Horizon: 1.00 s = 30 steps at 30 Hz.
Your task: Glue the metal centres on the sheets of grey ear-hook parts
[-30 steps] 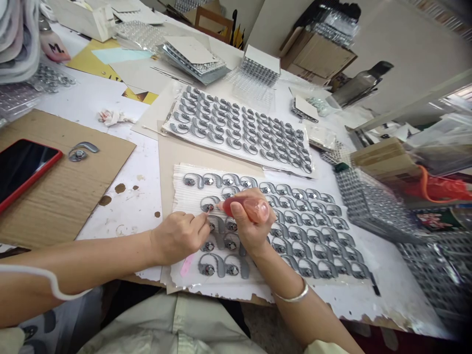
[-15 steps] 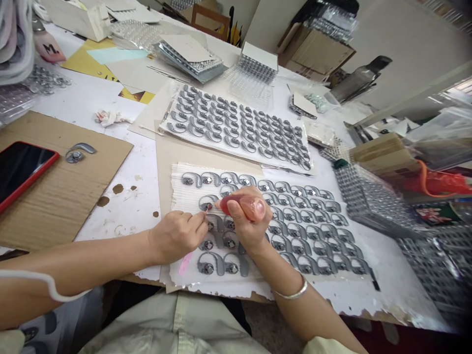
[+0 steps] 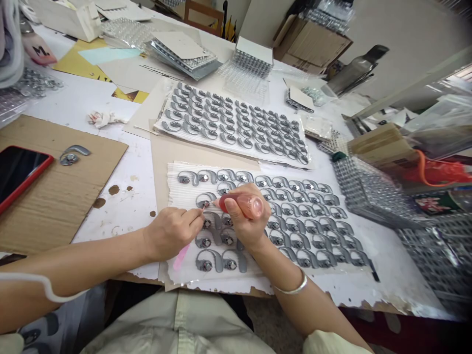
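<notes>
My right hand (image 3: 250, 226) is wrapped round a small red squeeze bottle (image 3: 243, 204), its narrow tip pointing left at a grey ear-hook earphone piece (image 3: 204, 200). My left hand (image 3: 173, 232) is closed in a pinch beside the same piece; what sits between the fingertips is too small to make out. Rows of similar grey hook pieces (image 3: 295, 226) lie on a white ribbed sheet (image 3: 184, 196) under both hands. A pink strip (image 3: 180, 256) lies at the sheet's left edge, below my left hand. My right hand and forearm hide some pieces.
Behind lies a second sheet of hook pieces (image 3: 236, 120). On the left, a phone (image 3: 22, 172) and a single hook piece (image 3: 73, 155) rest on cardboard (image 3: 55, 206). Stacked plastic trays (image 3: 376, 191) stand at right, a grey bottle (image 3: 357, 71) at the back right.
The whole view has shifted slightly. Both hands stay at the same hook piece, with the red bottle's tip still pointing at it.
</notes>
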### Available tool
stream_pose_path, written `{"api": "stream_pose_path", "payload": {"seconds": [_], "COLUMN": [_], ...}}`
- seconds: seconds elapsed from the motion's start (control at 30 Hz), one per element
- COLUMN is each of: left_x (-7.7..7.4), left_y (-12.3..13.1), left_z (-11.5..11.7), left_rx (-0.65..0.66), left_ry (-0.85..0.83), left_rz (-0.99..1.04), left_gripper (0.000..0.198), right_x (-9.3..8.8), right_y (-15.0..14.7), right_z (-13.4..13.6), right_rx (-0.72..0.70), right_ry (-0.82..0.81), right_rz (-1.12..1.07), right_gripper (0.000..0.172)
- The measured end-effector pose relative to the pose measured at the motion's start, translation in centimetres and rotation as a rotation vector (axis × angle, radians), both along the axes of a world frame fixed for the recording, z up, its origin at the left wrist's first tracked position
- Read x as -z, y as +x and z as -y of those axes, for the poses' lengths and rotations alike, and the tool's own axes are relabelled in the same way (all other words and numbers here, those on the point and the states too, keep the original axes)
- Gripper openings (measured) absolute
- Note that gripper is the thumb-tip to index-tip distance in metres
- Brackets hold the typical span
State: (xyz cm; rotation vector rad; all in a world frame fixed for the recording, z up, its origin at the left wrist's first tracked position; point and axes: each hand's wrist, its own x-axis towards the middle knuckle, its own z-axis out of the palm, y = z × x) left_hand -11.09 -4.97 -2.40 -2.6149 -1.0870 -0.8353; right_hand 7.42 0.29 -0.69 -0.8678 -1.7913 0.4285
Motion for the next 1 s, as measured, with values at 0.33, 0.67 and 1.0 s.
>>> {"api": "stream_pose_path", "payload": {"seconds": [0.33,0.67,1.0], "left_x": [0.2,0.1,0.3], "left_y": [-0.8,-1.0,-1.3], "left_z": [-0.6,-0.9,-1.3], "left_rx": [0.044,0.041,0.085], "left_ry": [-0.103,-0.169,-0.247], "left_rz": [0.058,0.123,0.212], "left_gripper": [0.018,0.017,0.013], "right_x": [0.1,0.1,0.0], "right_y": [0.3,0.2,0.2], "right_z": [0.2,0.3,0.4], "right_rx": [-0.027,-0.039,-0.029], "right_ry": [0.034,0.088,0.1], "right_rz": [0.005,-0.011,0.01], "right_gripper": [0.009,0.011,0.009]}}
